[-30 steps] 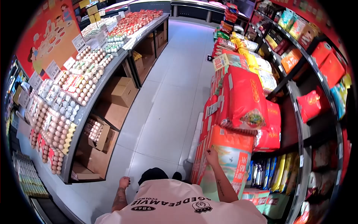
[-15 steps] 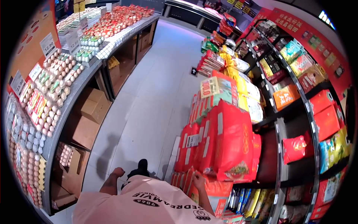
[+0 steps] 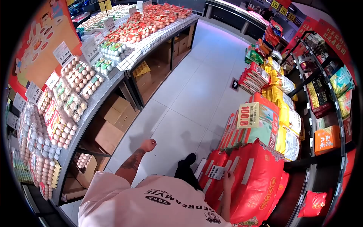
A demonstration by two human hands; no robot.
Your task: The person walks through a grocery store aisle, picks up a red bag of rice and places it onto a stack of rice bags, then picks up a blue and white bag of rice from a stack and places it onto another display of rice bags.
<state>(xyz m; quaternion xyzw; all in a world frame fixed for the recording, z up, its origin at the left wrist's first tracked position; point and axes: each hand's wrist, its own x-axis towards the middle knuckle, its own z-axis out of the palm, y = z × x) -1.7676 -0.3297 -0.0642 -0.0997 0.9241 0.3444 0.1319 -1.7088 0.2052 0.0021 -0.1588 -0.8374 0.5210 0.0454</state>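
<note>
My left hand [image 3: 148, 145] hangs over the grey tiled floor, its fingers curled into a loose fist with nothing showing in it. On the other side, my right hand [image 3: 229, 178] is beside a white price tag [image 3: 216, 172] on a stack of large red bags [image 3: 253, 178]. Its fingers look curled and hold nothing that I can see; whether they touch the tag or bags I cannot tell. Below the hands is my pale printed shirt [image 3: 162, 200], with one dark shoe [image 3: 190, 159] stepping forward.
Left, an egg counter [image 3: 94, 102] holds packed eggs, with cardboard boxes [image 3: 120, 113] underneath. An aisle floor [image 3: 185, 90] runs ahead between it and stacked bags [image 3: 289, 117]. Dark shelves [image 3: 302, 94] with packaged goods line the right. A yellow-and-red price sign [image 3: 248, 115] stands on the bags.
The view has moved forward and turned right, so the egg counter and the red bags shift across it. My left hand has swung forward. My right hand now appears by the price tag.
</note>
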